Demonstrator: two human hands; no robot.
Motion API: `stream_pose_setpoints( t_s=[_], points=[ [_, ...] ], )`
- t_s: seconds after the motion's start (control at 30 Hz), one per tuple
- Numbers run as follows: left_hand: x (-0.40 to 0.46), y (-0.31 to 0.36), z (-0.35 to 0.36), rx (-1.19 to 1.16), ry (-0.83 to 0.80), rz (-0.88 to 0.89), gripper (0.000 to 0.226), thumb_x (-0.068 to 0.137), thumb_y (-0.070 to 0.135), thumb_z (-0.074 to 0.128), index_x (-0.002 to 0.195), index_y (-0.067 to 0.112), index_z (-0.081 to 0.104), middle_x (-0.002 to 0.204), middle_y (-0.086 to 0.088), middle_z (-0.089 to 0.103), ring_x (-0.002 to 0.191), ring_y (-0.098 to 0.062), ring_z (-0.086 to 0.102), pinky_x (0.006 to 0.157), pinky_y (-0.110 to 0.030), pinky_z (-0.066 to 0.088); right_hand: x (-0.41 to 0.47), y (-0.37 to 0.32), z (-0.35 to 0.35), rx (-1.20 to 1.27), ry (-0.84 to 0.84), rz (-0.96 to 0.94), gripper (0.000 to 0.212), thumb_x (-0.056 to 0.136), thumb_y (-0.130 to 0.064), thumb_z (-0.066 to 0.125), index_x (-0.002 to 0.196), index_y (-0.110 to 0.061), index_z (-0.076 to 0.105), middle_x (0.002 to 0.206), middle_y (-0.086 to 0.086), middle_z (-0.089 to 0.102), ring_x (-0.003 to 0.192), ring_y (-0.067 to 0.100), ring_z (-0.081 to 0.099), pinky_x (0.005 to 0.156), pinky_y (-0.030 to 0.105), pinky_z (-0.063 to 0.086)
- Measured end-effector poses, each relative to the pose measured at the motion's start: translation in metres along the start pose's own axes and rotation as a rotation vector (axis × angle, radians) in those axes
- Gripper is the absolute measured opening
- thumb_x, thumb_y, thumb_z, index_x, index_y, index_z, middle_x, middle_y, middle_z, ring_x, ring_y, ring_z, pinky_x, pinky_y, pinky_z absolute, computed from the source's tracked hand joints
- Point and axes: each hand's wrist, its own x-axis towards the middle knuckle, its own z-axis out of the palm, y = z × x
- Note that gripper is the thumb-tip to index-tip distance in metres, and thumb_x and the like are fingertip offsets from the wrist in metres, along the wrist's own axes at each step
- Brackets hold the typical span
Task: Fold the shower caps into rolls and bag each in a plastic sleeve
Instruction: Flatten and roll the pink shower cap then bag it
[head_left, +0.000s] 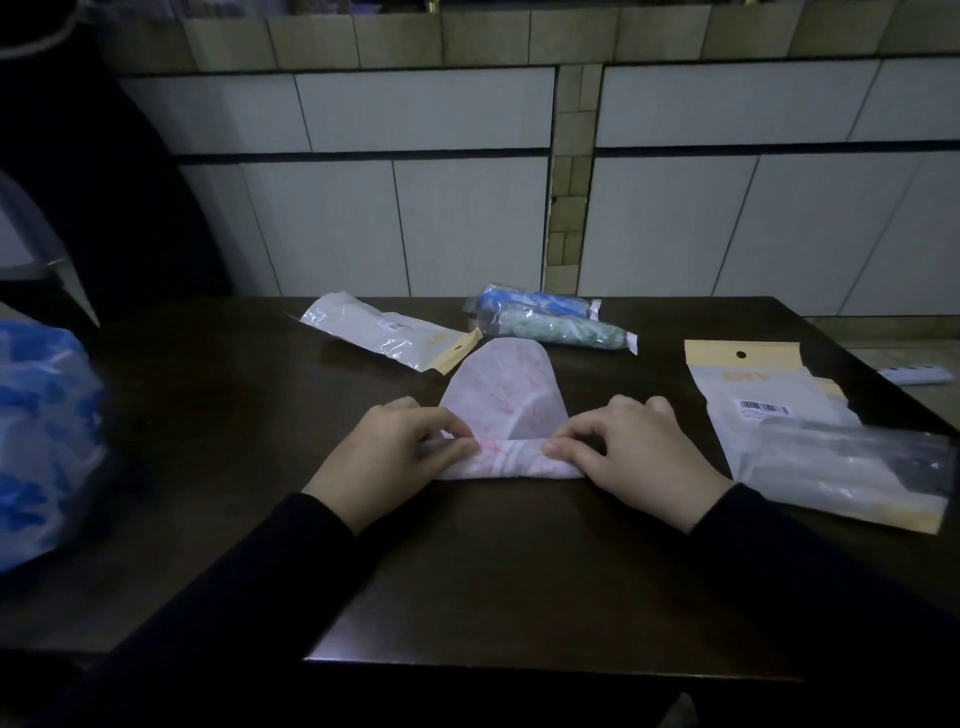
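Observation:
A pink-patterned white shower cap (503, 395) lies folded flat on the dark table (498, 561), its near end turned into a short roll (511, 460). My left hand (387, 457) pinches the roll's left end and my right hand (631, 454) pinches its right end, fingers curled over it. Behind the cap lie two bagged rolls, a blue one (537, 304) and a green one (563, 327). An empty plastic sleeve (387, 330) with a yellow header lies at the back left. More sleeves (779, 410) are stacked at the right.
A large blue-and-white plastic bag (44, 441) bulges at the table's left edge. A tiled wall (467, 208) stands right behind the table. A pale flat object (917, 374) lies past the table's far right corner. A dark shape fills the upper left.

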Motion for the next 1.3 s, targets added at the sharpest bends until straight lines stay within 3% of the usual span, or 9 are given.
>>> stream_pose_setpoints(
  t_s=[0.1,0.23,0.33,0.4,0.5,0.6,0.73,1.1,1.3],
  points=[
    [0.003,-0.001,0.001,0.068,-0.027,0.003,0.01,0.08,0.047,0.07,0.086,0.039,0.074,0.081,0.015,0.055,0.085,-0.004,0.05,0.072,-0.015,0.039,0.004,-0.003,-0.005,-0.126,0.002,-0.04,0.028,0.092,-0.058,0.045,0.103,-0.042,0.066,0.099,-0.017,0.053,0.099,0.007,0.04,0.093,0.036,0.026],
    [0.005,-0.004,-0.001,0.151,0.02,0.14,0.019,0.081,0.046,0.068,0.093,0.033,0.074,0.095,0.018,0.054,0.09,-0.007,0.048,0.074,-0.01,0.035,0.006,-0.003,-0.006,-0.165,0.064,-0.166,0.027,0.092,-0.054,0.048,0.117,-0.048,0.055,0.108,-0.019,0.052,0.102,0.007,0.043,0.092,0.035,0.03],
    [0.003,-0.003,0.001,0.156,-0.011,0.333,0.017,0.088,0.026,0.064,0.102,0.026,0.074,0.1,0.009,0.061,0.086,-0.009,0.054,0.075,-0.021,0.045,0.002,0.002,-0.004,-0.124,0.045,-0.374,0.03,0.092,-0.043,0.042,0.113,-0.044,0.064,0.106,-0.021,0.059,0.092,0.006,0.048,0.083,0.035,0.033],
    [0.003,-0.005,0.001,0.15,-0.052,0.377,0.026,0.091,0.017,0.054,0.105,0.024,0.074,0.1,0.01,0.064,0.084,-0.008,0.054,0.072,-0.027,0.05,0.003,0.005,-0.005,-0.104,0.01,-0.388,0.037,0.092,-0.045,0.035,0.109,-0.041,0.068,0.102,-0.021,0.061,0.088,0.005,0.048,0.081,0.033,0.031],
    [0.004,-0.011,-0.002,0.112,-0.124,0.349,0.042,0.087,0.018,0.038,0.11,0.024,0.073,0.106,0.012,0.064,0.09,-0.007,0.055,0.076,-0.032,0.053,0.006,0.012,-0.006,-0.091,-0.034,-0.387,0.032,0.095,-0.049,0.04,0.112,-0.041,0.066,0.102,-0.022,0.06,0.091,0.003,0.048,0.081,0.031,0.027],
    [0.003,-0.008,-0.005,0.098,-0.176,0.357,0.035,0.09,0.032,0.048,0.113,0.022,0.072,0.108,0.012,0.062,0.093,-0.007,0.058,0.079,-0.031,0.052,0.005,0.017,-0.004,-0.092,-0.061,-0.395,0.048,0.089,-0.063,0.03,0.112,-0.041,0.066,0.093,-0.022,0.056,0.087,0.001,0.046,0.083,0.033,0.029],
    [0.005,-0.008,-0.004,0.096,-0.16,0.356,0.041,0.084,0.054,0.062,0.108,0.023,0.075,0.099,0.013,0.062,0.089,-0.002,0.06,0.073,-0.031,0.054,0.004,0.013,-0.003,-0.147,-0.041,-0.344,0.048,0.083,-0.068,0.034,0.11,-0.044,0.066,0.089,-0.021,0.053,0.087,0.002,0.045,0.088,0.036,0.032],
    [0.011,-0.003,-0.005,-0.007,-0.154,0.292,0.033,0.083,0.048,0.068,0.091,0.019,0.079,0.085,0.011,0.063,0.074,-0.005,0.062,0.063,-0.024,0.05,0.004,0.007,-0.005,-0.121,-0.008,-0.33,0.041,0.089,-0.06,0.036,0.109,-0.04,0.067,0.088,-0.019,0.058,0.084,0.001,0.05,0.086,0.029,0.034],
    [0.005,-0.002,-0.013,-0.121,-0.222,0.188,0.03,0.088,0.049,0.064,0.081,0.022,0.077,0.082,0.012,0.058,0.073,-0.012,0.06,0.063,-0.017,0.045,0.006,0.005,-0.009,0.089,-0.136,-0.316,0.019,0.093,-0.047,0.051,0.1,-0.042,0.067,0.085,-0.021,0.065,0.083,-0.005,0.053,0.078,0.003,0.024]
  ],
)
